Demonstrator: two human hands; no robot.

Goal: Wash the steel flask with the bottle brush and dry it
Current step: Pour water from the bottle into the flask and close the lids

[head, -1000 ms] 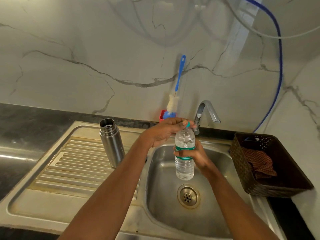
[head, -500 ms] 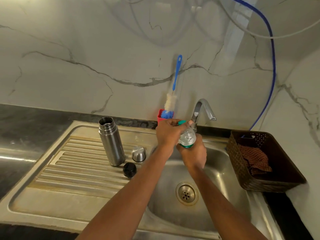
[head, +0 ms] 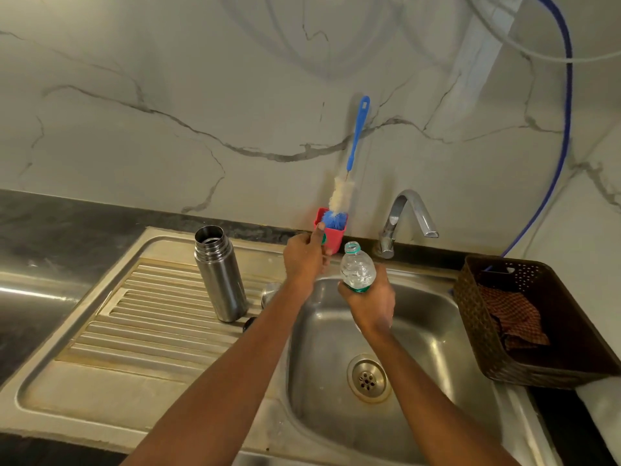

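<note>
- The right hand point(head: 369, 306) is wrapped round the lower body of a clear plastic bottle point(head: 358, 270), fingers curled tight about its green label band. The bottle stands roughly upright over the sink basin point(head: 437, 331). Its neck is open and there is clear water inside.
- The left hand point(head: 304, 260) is curled, with the thumb raised, and pinches a small green cap point(head: 323, 239) against its fingers. It sits just left of the bottle's mouth and in front of the red cup point(head: 336, 235).
- The red cup stands at the back edge of the sink against the wall. It holds the bottle brush point(head: 357, 136) head down, with the blue bristles inside the cup and the white bristles and blue handle leaning up the wall.
- The steel flask point(head: 220, 280) stands upright and open-mouthed on the ribbed drainboard point(head: 134, 324), left of both hands and untouched. Its inside is too dark to tell what it holds.
- A steel lid point(head: 270, 290) and a black stopper point(head: 249, 323) lie just right of the flask's base, both partly hidden by the left forearm.
- The basin holds only its drain point(head: 368, 378); the tap point(head: 408, 210) rises behind it.
- A brown woven basket point(head: 477, 331) to the right of the basin holds a crumpled checked cloth point(head: 514, 317).
</note>
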